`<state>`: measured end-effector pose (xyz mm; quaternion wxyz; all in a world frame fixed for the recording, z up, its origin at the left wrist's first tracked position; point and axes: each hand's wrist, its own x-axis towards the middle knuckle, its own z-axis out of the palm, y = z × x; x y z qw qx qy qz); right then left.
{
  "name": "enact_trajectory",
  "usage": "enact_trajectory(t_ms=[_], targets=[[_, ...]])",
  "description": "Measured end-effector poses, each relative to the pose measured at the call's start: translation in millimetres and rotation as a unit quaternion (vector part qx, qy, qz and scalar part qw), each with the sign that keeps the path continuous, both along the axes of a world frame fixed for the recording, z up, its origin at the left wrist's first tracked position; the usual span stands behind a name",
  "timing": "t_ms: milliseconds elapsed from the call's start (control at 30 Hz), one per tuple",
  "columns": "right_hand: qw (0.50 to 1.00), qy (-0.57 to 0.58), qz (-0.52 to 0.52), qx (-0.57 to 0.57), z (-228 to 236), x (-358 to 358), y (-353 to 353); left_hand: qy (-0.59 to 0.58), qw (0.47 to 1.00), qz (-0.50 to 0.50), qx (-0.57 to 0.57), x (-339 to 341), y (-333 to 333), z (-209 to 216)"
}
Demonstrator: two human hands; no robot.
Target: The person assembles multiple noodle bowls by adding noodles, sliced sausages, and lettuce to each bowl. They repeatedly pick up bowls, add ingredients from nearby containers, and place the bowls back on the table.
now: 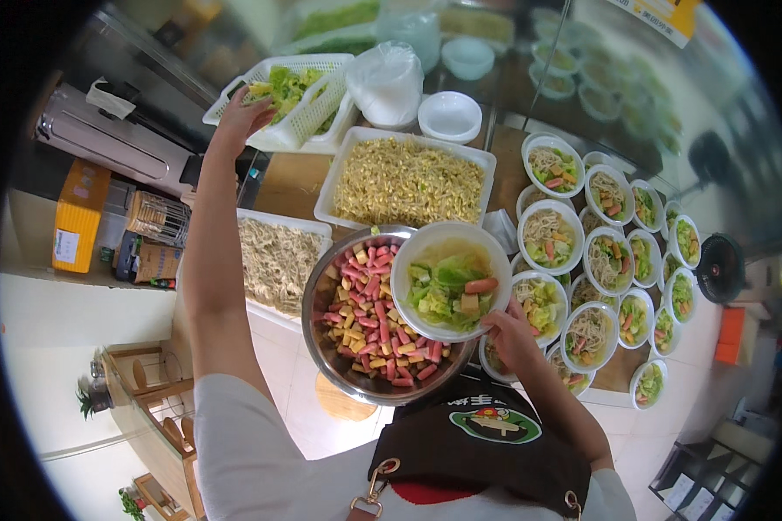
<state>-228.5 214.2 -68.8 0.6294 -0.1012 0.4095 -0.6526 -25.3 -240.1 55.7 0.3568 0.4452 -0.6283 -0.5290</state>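
My right hand (510, 337) grips the rim of a white plastic bowl (400, 282), thumb on the edge. Inside it lie torn lettuce leaves (437, 291), a small pink sausage (481, 285) and a tan cube. The bowl is held over the right side of a steel basin (314, 304) full of cut pink sausages and tan cubes. At the far left my left hand (245, 120) is stretched out with its fingers apart, at the left end of a white basket (317, 111) of lettuce. Whether its fingertips touch the leaves I cannot tell.
Bean sprouts (408, 181) fill a white tray behind the basin; shredded pale food (278, 265) fills another to its left. Stacked filled bowls (552, 236) crowd the right side. Bagged white bowls (385, 84) and a loose stack (450, 116) stand at the back, before a glass panel.
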Motion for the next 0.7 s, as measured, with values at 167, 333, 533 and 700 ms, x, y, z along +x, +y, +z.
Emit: enact_trajectory(t_ms=[167,333,533,700], targets=[[1.000,0.030,0.004,-0.004,-0.5,-3.2,2.4,-0.149,0.959,-0.105,-0.219,-16.9,113.3,-42.6],[0.998,0.061,0.005,-0.010,6.3,9.3,-6.5,-0.279,0.837,-0.303,-0.360,-56.5,286.7,-46.8],[0.993,0.101,-0.016,-0.056,-14.5,20.5,-4.7,-0.323,0.880,-0.159,-0.310,-87.9,315.0,-104.5],[0.993,0.094,-0.010,-0.072,-25.8,14.8,6.6,-0.322,0.919,-0.151,-0.170,-95.0,326.8,-124.3]])
